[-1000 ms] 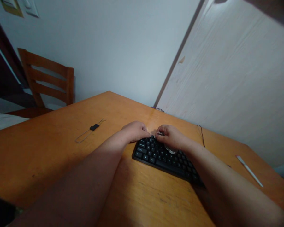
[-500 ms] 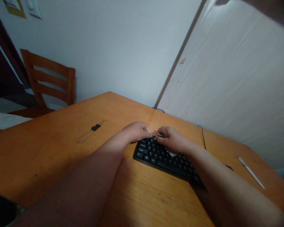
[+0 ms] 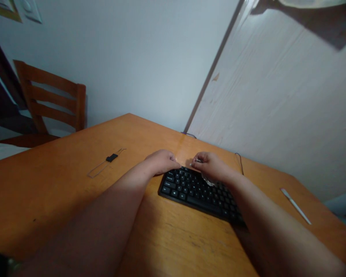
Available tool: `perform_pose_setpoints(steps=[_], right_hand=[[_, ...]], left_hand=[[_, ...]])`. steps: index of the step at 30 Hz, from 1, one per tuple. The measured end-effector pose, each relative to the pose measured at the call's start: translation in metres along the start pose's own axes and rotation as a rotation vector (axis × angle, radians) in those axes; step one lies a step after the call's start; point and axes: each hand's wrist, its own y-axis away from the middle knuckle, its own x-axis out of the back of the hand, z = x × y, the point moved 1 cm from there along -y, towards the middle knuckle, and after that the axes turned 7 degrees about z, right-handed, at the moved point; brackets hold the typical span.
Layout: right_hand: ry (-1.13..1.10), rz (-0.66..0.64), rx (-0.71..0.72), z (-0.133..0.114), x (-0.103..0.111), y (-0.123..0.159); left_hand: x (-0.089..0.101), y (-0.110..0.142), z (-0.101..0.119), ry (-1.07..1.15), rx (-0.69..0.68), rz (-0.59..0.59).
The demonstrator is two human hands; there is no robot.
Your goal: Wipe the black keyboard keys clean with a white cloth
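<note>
A black keyboard (image 3: 190,196) lies slanted on the wooden table, its right part hidden under my right forearm. My left hand (image 3: 163,161) is closed on the keyboard's far left corner, thumb towards the top row of keys. Above the far edge, my right hand (image 3: 209,165) is pinched, with a small white tip showing at its fingertips. Crumpled white cloth or tissue (image 3: 208,180) pokes out beneath that hand, over the keys. Most of what it grips is hidden by the fingers.
On the left of the table (image 3: 190,246) lies a thin wire frame with a black block (image 3: 112,157). A slim white stick-like tool (image 3: 295,206) rests at the right. A dark cable (image 3: 240,163) runs behind the keyboard. A wooden chair (image 3: 53,98) stands at the far left by the wall.
My right hand has lifted slightly off the keyboard's top row and away from my left hand. The left hand keeps its place at the corner. The whole view has shifted a little.
</note>
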Motion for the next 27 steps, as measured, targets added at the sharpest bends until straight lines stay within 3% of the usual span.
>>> perform_pose_setpoints(steps=[6, 10, 16, 27], right_hand=[[-0.096, -0.029, 0.014, 0.004, 0.003, 0.012], [-0.019, -0.035, 0.092, -0.001, -0.003, 0.014], [0.112, -0.018, 0.097, -0.01, -0.003, 0.016], [0.155, -0.017, 0.097, -0.013, -0.003, 0.015]], left_hand=[[0.003, 0.0, 0.003, 0.034, 0.016, 0.011], [0.004, 0.0, 0.002, 0.03, 0.009, 0.003], [0.0, -0.003, -0.004, 0.031, -0.01, -0.003], [0.0, -0.003, -0.007, 0.069, 0.017, 0.005]])
